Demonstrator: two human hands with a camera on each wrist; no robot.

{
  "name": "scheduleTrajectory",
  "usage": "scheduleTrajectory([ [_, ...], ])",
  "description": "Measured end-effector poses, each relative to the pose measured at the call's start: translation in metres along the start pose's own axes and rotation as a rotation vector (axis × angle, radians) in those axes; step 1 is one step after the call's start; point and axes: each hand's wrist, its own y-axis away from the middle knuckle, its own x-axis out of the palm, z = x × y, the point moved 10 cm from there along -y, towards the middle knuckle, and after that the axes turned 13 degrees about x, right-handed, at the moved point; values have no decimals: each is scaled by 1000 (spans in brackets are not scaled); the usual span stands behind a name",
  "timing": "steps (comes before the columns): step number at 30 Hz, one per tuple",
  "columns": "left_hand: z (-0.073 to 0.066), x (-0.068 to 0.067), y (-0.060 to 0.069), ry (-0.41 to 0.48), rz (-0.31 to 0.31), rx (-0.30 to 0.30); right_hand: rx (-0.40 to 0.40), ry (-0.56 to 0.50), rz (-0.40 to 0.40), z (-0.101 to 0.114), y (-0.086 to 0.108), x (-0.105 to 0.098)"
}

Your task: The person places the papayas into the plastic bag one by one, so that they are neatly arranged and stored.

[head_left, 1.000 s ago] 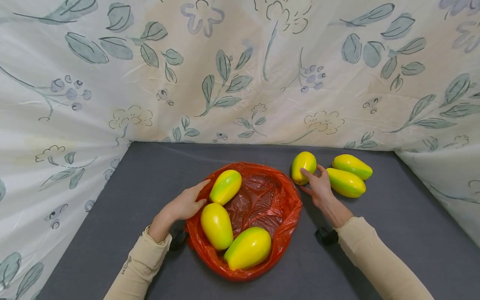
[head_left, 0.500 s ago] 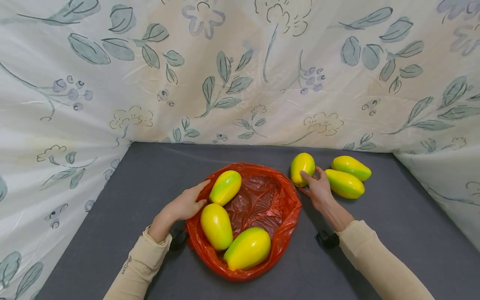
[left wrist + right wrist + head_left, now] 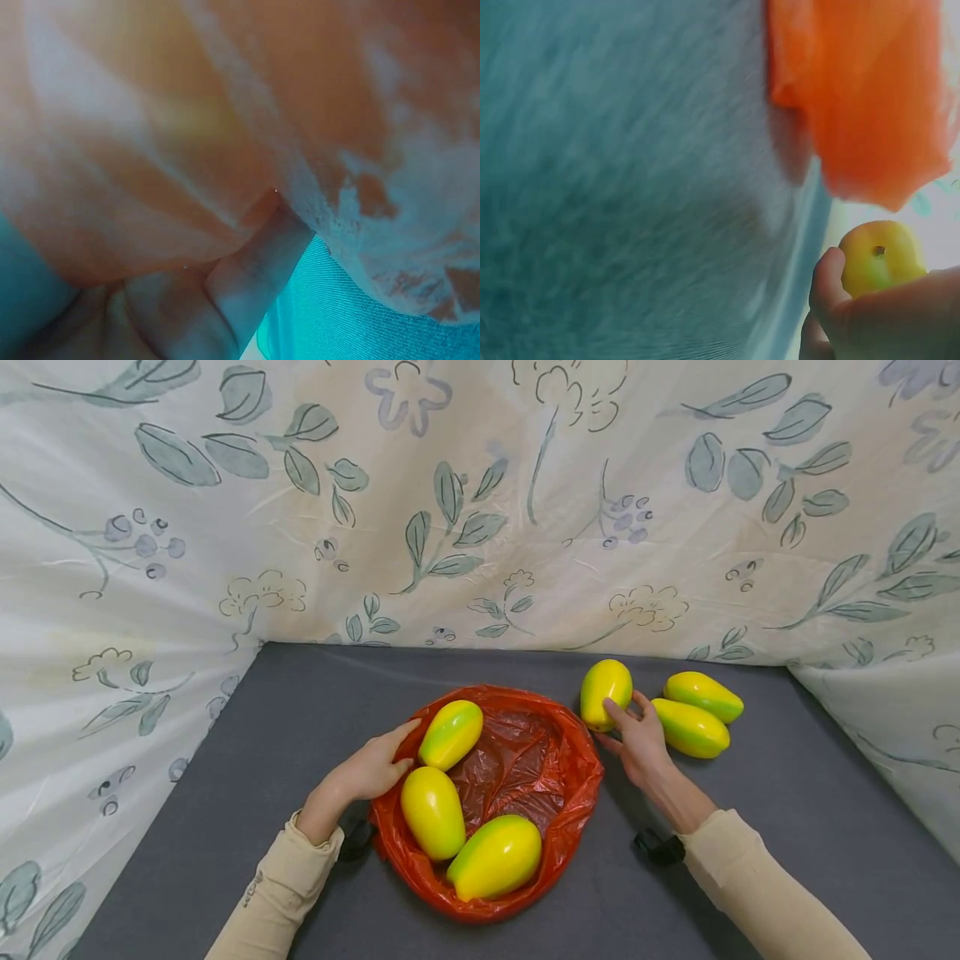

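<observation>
A red plastic bag point(image 3: 581, 777), its rim spread in a ring, holds three yellow-green fruits: one at the upper left point(image 3: 451, 735), one below it point(image 3: 433, 812) and one at the bottom point(image 3: 497, 857). The left hand point(image 3: 367, 768) grips the bag's left rim; in the left wrist view its fingers point(image 3: 247, 277) lie against the plastic. Beyond the bag's upper right edge, the right hand point(image 3: 641, 739) holds a yellow fruit point(image 3: 606, 689) between thumb and fingers. That fruit point(image 3: 881, 255) shows its stem end in the right wrist view.
Two more yellow-green fruits, a rear one point(image 3: 703, 695) and a front one point(image 3: 692, 728), lie side by side right of the right hand. The dark grey table point(image 3: 795, 810) is bordered by a floral cloth point(image 3: 480, 552) at the back and both sides.
The fruit in the right hand has risen slightly and stands a little more upright. The left hand, the bag and its fruits have not visibly moved.
</observation>
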Motion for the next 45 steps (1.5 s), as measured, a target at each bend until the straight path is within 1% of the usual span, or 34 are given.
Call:
scheduleTrajectory([
  [9,0,0,0,10,2,-5,-57,7,71,9,25,21],
  [13,-1,1,-1,14,3,-5,-57,14,94,9,32,28],
  [16,-1,1,-1,19,3,-6,-43,41,122,6,37,35],
  [22,-1,0,-1,14,0,-2,-9,107,202,-9,48,54],
  [26,0,0,0,14,-3,-5,4,148,242,-18,54,64],
  [30,0,0,0,20,-2,-10,27,171,267,-25,56,69],
  [38,1,1,-1,15,4,-12,57,221,274,-37,55,77],
  [42,1,1,0,16,6,-15,65,239,282,-40,52,85],
  [45,0,1,0,19,9,-16,73,248,271,-43,48,90],
])
